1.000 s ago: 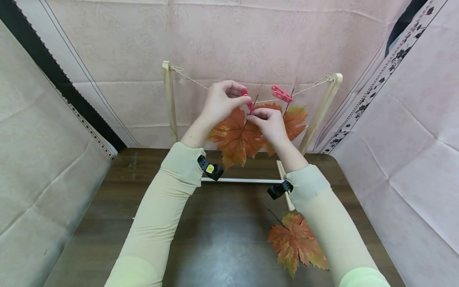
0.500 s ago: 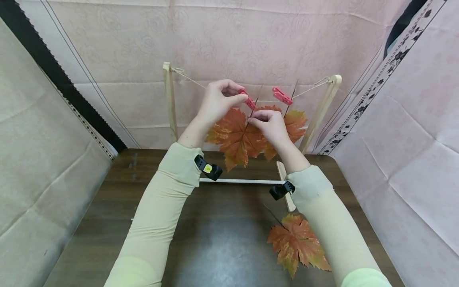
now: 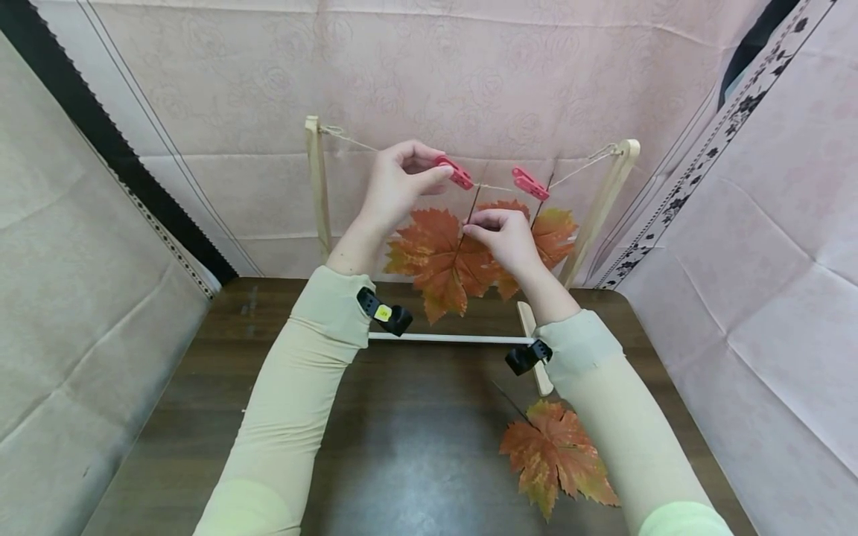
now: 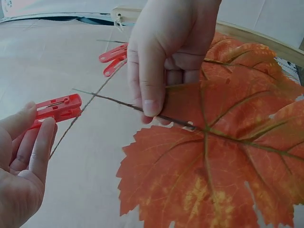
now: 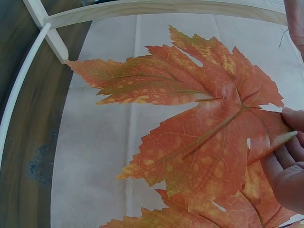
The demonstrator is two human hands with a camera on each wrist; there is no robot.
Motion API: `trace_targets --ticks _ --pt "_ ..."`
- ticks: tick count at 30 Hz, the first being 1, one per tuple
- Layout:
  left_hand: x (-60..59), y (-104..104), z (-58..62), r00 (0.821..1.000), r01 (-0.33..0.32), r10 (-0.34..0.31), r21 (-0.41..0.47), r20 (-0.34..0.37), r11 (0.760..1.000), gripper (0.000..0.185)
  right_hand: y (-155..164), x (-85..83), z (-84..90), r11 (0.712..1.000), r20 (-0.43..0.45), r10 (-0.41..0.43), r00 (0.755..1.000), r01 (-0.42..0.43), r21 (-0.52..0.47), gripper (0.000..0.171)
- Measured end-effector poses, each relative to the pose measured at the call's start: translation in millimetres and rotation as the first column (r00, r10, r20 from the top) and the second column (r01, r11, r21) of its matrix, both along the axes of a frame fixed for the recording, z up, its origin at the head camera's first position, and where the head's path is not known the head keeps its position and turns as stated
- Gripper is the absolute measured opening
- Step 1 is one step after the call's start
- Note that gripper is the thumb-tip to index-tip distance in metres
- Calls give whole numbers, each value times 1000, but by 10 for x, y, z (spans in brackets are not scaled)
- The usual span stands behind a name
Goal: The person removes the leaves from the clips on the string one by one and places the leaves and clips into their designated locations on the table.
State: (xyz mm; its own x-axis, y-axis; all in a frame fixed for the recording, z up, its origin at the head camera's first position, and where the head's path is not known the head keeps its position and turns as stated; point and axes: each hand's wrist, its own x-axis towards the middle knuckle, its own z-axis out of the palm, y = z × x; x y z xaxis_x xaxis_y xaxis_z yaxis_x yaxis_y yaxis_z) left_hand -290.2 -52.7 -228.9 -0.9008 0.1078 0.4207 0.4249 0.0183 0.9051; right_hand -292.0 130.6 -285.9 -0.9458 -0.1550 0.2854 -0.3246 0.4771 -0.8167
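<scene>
My left hand [image 3: 395,182] pinches a red clothespin [image 3: 456,173] by its handle end, close to the string [image 4: 71,124]. In the left wrist view the clothespin's tip meets or nearly meets the string, to the left of the leaf stem. With thumb and fingers my right hand [image 3: 504,234] holds an orange maple leaf [image 3: 445,257] near the base of its stem [image 4: 116,101], which crosses the string. A second red clothespin [image 3: 531,183] sits on the string farther right, where another orange leaf [image 3: 553,227] hangs behind my right hand.
Two wooden posts [image 3: 318,186] [image 3: 603,201] carry the string. A white rod [image 3: 449,338] runs low between the arms. On the brown table [image 3: 402,439] lies another maple leaf [image 3: 556,454] at the right. Patterned cloth [image 3: 429,82] surrounds the table.
My left hand has moved up and left with the clothespin, away from the leaf stem. My right hand has dropped slightly and still holds the leaf.
</scene>
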Motion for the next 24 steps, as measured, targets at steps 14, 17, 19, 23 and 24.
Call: trace_targets --ticks 14,17,19,23,24 --pt "12 -173 -83 999 -3 -2 87 50 996 16 53 -23 -129 997 59 23 998 -27 67 21" --pt "47 -240 -131 998 -12 8 60 63 998 17 86 -2 -153 996 87 40 995 -47 82 20" --pt "75 -291 -169 997 -19 16 45 70 999 17 119 23 -160 992 109 58 992 -70 107 20" --pt "121 -416 -269 995 -6 2 42 97 999 15 197 79 -178 978 146 118 982 -140 156 19" --pt "129 -449 -298 995 -3 -1 37 101 999 14 219 88 -192 974 151 136 979 -160 161 19"
